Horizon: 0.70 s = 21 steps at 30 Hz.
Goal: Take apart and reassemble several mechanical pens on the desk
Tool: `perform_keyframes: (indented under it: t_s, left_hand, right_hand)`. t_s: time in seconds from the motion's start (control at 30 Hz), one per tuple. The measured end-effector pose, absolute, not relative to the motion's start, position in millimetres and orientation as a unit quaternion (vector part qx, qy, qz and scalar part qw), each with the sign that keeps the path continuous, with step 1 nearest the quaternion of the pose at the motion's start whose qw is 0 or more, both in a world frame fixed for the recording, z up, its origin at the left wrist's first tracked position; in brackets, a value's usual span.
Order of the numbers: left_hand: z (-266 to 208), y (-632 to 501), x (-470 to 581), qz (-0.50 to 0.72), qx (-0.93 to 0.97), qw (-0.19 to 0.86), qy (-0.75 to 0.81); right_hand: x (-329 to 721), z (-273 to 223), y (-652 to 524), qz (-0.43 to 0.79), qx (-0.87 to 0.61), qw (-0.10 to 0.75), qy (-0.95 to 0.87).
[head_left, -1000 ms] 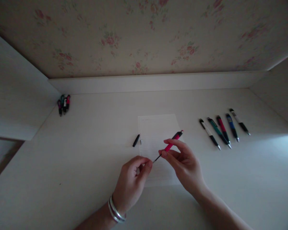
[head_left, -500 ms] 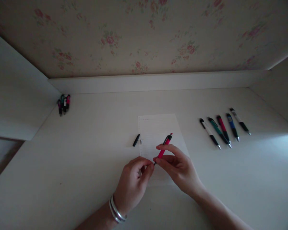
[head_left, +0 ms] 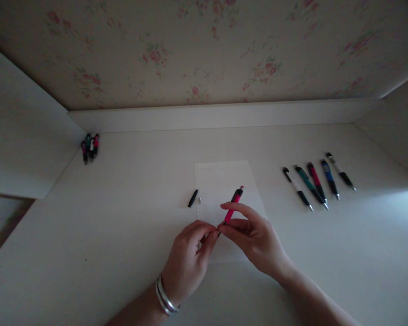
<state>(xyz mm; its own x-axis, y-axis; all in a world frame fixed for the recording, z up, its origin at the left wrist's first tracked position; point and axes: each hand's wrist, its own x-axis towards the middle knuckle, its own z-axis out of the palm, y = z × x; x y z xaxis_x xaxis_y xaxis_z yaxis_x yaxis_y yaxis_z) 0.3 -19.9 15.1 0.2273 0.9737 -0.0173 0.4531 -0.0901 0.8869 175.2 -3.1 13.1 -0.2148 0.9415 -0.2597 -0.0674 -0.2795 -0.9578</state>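
Observation:
A pink and black click pen (head_left: 230, 213), its front grip off, slants over the sheet of lined paper (head_left: 224, 181). My right hand (head_left: 251, 235) is closed on its lower barrel between thumb and fingers. At the pen's lower end a thin dark piece, like the refill, sticks out. My left hand (head_left: 192, 249), with silver bangles at the wrist, pinches right at that end; what lies between its fingertips is too small to make out. Left of the paper lies a black pen grip (head_left: 192, 198), and on the paper's edge a small silver pen tip (head_left: 200, 200).
On the right several click pens lie side by side, among them a white pen (head_left: 297, 188), a green pen (head_left: 311, 186) and a blue pen (head_left: 329, 179). A small cluster of pens (head_left: 91, 148) sits in the far left corner of the white desk (head_left: 122, 190), by the side panel.
The fingertips of both hands have come closer together at the pen's lower end. The pen has tilted slightly more upright. The things on the desk have stayed put.

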Motion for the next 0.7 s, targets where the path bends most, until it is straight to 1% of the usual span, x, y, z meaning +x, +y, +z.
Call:
perform_keyframes:
  t_s: [0.1, 0.17, 0.27, 0.37, 0.53, 0.7]
  left_hand:
    - [14, -12, -4, 0.33, 0.704, 0.315, 0.544]
    - [13, -4, -9, 0.317, 0.726, 0.245, 0.559]
    - [12, 8, -18, 0.283, 0.734, 0.168, 0.595]
    - [12, 17, -23, 0.267, 0.729, 0.101, 0.622]
    - [12, 22, -20, 0.213, 0.749, 0.061, 0.624]
    - [7, 26, -20, 0.191, 0.75, 0.037, 0.631]
  right_hand:
    - [177, 15, 1, 0.62, -0.507, 0.433, -0.412]
    - [178, 15, 4, 0.599, -0.522, 0.465, -0.39]
    - [181, 13, 8, 0.578, -0.522, 0.509, -0.366]
    - [182, 10, 11, 0.578, -0.511, 0.529, -0.353]
    - [184, 7, 11, 0.579, -0.506, 0.53, -0.357]
    - [184, 9, 12, 0.579, -0.508, 0.528, -0.358]
